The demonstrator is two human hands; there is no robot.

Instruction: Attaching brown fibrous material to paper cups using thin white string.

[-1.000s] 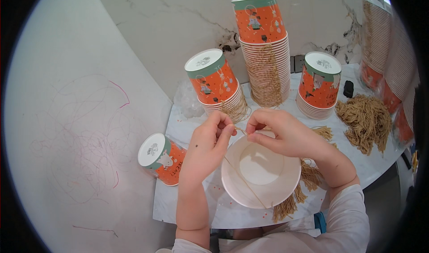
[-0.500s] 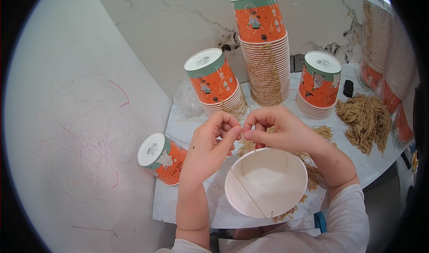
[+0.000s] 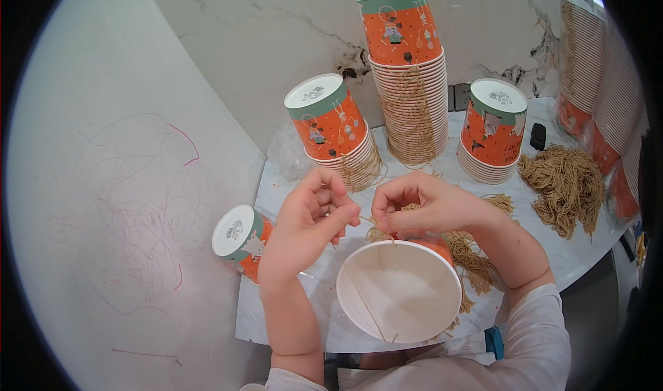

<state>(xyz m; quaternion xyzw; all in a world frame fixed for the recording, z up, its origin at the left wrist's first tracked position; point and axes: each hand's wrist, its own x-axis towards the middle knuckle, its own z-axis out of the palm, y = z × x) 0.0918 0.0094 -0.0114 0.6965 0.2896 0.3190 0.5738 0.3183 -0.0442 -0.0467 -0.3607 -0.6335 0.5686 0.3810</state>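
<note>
Left hand (image 3: 309,220) and right hand (image 3: 429,204), each grip pinching the string (image 3: 366,218) at centre frame; paper bucket (image 3: 407,294) sits mouth-up, lower centre. Fingers held apart, seemingly keeping that strand taut!

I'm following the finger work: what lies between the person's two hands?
In the head view, a short stretch of thin tan cord runs between the left hand and the right hand, near the open cup.

I see my left hand (image 3: 307,222) and right hand (image 3: 429,204) just apart, each pinching; left forearm (image 3: 293,315) upright; right forearm (image 3: 521,253) slanting inward.
</note>
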